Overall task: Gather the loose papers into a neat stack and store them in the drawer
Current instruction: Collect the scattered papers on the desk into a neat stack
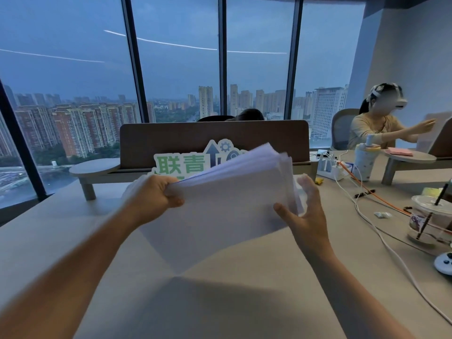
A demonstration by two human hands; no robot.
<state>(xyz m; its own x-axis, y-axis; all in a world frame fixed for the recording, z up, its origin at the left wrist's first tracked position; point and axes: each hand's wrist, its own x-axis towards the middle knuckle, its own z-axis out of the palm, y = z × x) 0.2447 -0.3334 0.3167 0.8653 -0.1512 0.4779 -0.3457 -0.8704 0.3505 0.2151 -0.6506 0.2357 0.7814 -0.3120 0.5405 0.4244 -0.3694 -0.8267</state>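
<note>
A thick stack of white papers is held above the desk, tilted, with its lower corner pointing down toward the desk top. My left hand grips the stack's left edge, fingers curled over it. At the stack's right edge my right hand has its thumb on the front face and its fingers spread behind the sheets. The far edges of the sheets are fanned and uneven. No drawer is in view.
The grey desk carries a brown divider panel with a green-lettered sign. At the right are white cables, a power strip, a bottle, an iced drink cup and a white controller. A person sits at the far right.
</note>
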